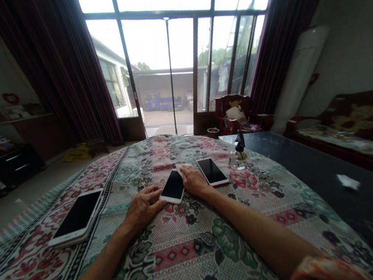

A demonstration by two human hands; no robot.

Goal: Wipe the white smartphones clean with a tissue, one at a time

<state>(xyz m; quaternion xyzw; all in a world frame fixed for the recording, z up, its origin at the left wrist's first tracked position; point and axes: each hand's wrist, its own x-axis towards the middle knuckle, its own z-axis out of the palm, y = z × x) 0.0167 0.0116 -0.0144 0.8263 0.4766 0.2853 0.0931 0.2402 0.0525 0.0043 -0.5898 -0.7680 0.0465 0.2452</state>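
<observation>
While left hand (142, 206), fingers spread, steadies phone (172, 186) | right hand (193, 179) clenched on wipe (178, 168) | phone likely stiff, slick, fragile; grip long edges

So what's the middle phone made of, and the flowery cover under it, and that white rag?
Middle phone: the front looks like smooth dark glass, because it is shiny; its white rim could be plastic or painted metal. Flowery cover: woven cloth, printed with flowers, with no shine. White cloth in the right hand: probably tissue or soft fabric, too small to tell.
</observation>
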